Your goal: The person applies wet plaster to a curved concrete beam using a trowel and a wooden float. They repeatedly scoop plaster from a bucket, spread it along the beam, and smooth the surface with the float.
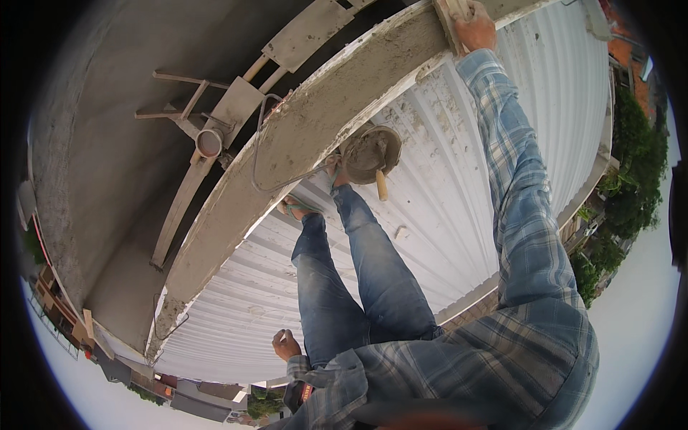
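Observation:
At the far end of the wall top, my right hand (476, 30) grips a wooden float (451, 25) that lies against the grey mortar band (315, 111). My left hand (287, 347) hangs low beside my thigh with its fingers curled; whatever they may hold is hidden. Close to my feet, a round bucket (394, 147) of wet mortar stands on the white corrugated roof sheets (444, 193). A trowel (382, 185) rests in it, its wooden handle sticking out over the rim.
Bent metal rods (256, 154) loop over the wall. Beyond it lie wooden scaffold planks (183, 208) carrying a small pail (209, 143), above a lower grey floor. Mortar crumbs (401, 231) dot the ribbed roof. Trees (631, 193) show past the roof edge.

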Tool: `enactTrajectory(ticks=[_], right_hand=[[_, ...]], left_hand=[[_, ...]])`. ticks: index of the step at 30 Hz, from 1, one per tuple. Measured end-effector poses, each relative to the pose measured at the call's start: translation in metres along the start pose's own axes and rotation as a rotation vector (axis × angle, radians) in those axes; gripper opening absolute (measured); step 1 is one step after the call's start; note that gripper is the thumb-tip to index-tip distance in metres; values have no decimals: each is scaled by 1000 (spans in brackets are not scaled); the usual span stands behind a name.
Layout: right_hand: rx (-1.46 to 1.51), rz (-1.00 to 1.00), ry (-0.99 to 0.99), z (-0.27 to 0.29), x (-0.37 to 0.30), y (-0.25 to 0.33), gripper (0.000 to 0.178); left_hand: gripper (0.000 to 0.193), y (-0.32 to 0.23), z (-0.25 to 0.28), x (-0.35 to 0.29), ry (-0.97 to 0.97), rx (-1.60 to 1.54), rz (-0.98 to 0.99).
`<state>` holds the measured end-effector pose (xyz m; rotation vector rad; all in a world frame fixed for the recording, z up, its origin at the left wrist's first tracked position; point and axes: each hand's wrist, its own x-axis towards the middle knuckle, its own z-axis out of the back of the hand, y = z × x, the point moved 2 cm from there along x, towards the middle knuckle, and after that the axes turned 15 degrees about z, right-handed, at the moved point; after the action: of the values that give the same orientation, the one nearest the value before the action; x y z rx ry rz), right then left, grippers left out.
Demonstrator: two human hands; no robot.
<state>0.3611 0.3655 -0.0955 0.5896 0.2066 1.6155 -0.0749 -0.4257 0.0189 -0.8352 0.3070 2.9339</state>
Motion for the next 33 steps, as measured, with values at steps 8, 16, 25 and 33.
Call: enactTrajectory(ticks=[8,16,25,33], right_hand=[[135,49,346,-34,-153,139,42],[768,-117,676,-37,-229,212,43],[-75,88,112,-8,-105,90,37],[101,362,292,-43,-202,170,36]], left_hand=[[25,-7,-8,8,48,-25,50],[26,8,11,39,2,-68,-29],[26,10,8,38,-11,-35,-31],[25,-33,16,22,-28,-58,-30]])
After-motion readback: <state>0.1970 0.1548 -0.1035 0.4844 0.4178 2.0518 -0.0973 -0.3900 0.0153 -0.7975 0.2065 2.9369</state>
